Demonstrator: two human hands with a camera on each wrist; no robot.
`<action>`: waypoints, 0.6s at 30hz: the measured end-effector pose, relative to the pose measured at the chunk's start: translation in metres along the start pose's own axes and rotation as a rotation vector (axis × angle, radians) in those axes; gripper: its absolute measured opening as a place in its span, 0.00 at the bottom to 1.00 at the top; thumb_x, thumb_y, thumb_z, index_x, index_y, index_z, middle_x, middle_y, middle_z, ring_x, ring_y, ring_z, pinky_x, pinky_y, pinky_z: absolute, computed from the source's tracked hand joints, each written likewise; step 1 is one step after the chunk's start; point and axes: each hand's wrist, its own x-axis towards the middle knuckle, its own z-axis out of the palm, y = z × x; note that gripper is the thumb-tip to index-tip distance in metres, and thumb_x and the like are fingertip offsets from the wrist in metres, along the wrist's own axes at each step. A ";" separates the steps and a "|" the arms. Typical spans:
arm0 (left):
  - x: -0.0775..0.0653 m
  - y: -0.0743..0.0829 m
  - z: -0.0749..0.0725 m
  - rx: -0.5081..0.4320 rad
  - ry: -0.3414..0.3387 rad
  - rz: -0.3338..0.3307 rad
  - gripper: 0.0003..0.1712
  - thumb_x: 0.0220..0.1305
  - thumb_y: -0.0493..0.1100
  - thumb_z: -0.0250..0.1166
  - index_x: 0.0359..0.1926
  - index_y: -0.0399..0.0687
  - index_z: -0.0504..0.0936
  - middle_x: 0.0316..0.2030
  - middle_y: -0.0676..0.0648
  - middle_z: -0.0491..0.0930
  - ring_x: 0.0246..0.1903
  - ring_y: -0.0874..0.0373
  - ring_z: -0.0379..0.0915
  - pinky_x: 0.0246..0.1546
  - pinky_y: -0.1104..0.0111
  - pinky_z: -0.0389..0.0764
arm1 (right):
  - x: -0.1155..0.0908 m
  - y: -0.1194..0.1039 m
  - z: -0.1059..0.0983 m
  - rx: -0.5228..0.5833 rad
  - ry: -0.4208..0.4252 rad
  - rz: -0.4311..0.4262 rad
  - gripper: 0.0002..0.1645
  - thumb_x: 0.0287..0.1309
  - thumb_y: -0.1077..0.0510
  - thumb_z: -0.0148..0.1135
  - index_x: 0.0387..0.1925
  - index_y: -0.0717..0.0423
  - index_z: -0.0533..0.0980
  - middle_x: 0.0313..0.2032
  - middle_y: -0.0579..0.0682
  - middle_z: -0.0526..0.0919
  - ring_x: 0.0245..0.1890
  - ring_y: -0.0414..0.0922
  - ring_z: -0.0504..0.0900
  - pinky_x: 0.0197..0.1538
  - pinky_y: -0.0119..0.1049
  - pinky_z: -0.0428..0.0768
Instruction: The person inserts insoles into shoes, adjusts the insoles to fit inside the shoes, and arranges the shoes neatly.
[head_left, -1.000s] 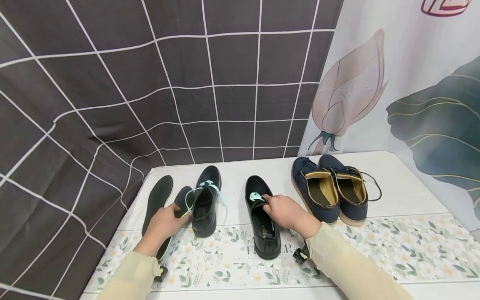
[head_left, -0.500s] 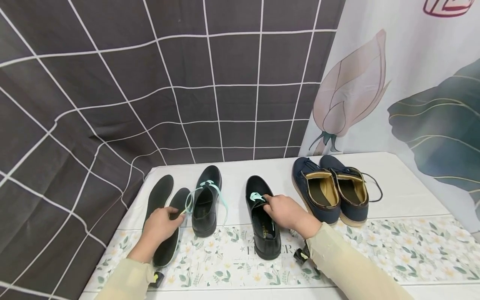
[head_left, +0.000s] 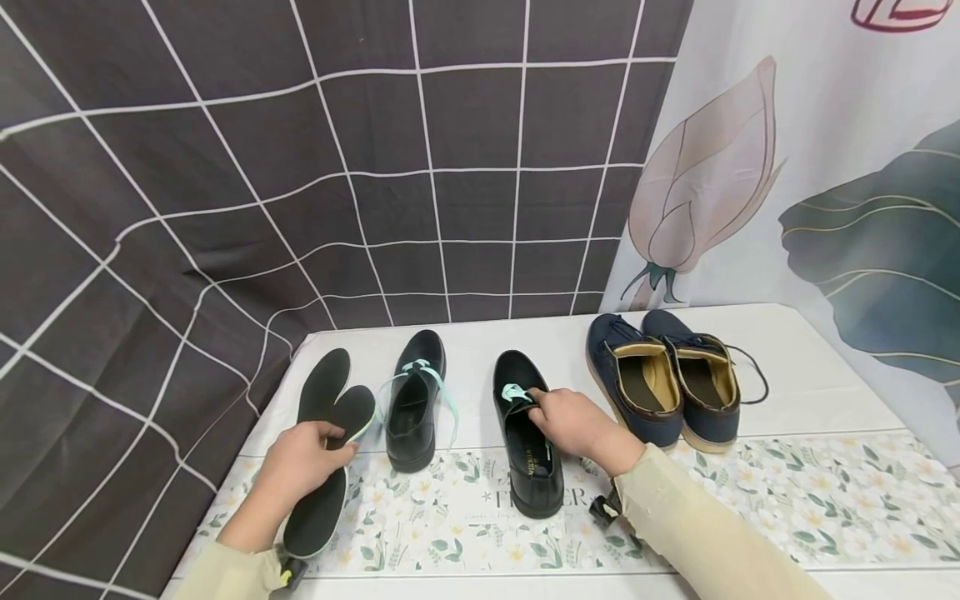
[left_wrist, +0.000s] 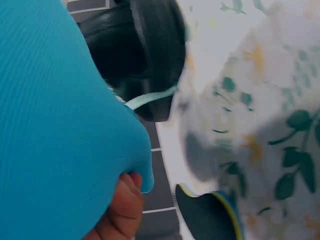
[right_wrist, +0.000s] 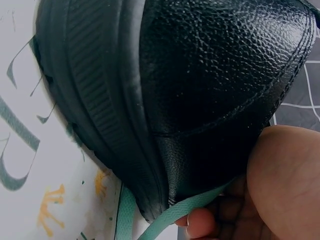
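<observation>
One insole [head_left: 357, 407], blue underneath, is pinched in the left hand [head_left: 300, 458], overlapping a second insole [head_left: 321, 385] in the head view. To its right stands one mint-laced black shoe [head_left: 412, 417], then a matching black shoe [head_left: 527, 446], gripped at its opening by the right hand [head_left: 573, 421]. Farther right, two navy lace-up shoes [head_left: 654, 427] sit side by side.

Both forearms [head_left: 247, 521] are extended fwd & angled inward. L hand [head_left: 298, 461] is held w/ thumb & fingers brought into a pinch; R hand [head_left: 573, 423] is likewise bent into a grip.
</observation>
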 end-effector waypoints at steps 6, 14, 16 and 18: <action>-0.013 0.012 -0.013 0.001 -0.004 0.012 0.27 0.58 0.55 0.69 0.51 0.39 0.85 0.23 0.49 0.78 0.22 0.57 0.72 0.23 0.62 0.74 | 0.000 0.000 -0.001 -0.011 -0.022 0.004 0.27 0.74 0.53 0.47 0.65 0.65 0.72 0.52 0.66 0.87 0.50 0.59 0.85 0.55 0.58 0.83; -0.032 0.040 -0.022 -0.034 0.013 0.055 0.20 0.56 0.51 0.70 0.46 0.45 0.88 0.17 0.52 0.71 0.14 0.58 0.64 0.18 0.65 0.67 | 0.001 -0.001 -0.003 -0.005 -0.045 0.001 0.28 0.74 0.53 0.47 0.66 0.66 0.71 0.54 0.67 0.86 0.52 0.59 0.85 0.56 0.58 0.83; -0.037 0.050 -0.021 -0.050 0.015 0.094 0.14 0.55 0.50 0.71 0.41 0.49 0.90 0.17 0.52 0.71 0.15 0.58 0.64 0.19 0.65 0.68 | 0.001 -0.001 -0.003 -0.002 -0.049 0.003 0.28 0.74 0.53 0.47 0.66 0.66 0.70 0.55 0.67 0.85 0.52 0.59 0.84 0.57 0.58 0.82; -0.043 0.061 -0.018 -0.062 0.008 0.134 0.10 0.54 0.49 0.72 0.36 0.52 0.90 0.18 0.52 0.72 0.17 0.59 0.65 0.20 0.65 0.69 | 0.001 0.000 -0.003 0.000 -0.053 0.006 0.28 0.74 0.52 0.46 0.66 0.66 0.70 0.55 0.67 0.85 0.53 0.60 0.84 0.58 0.58 0.82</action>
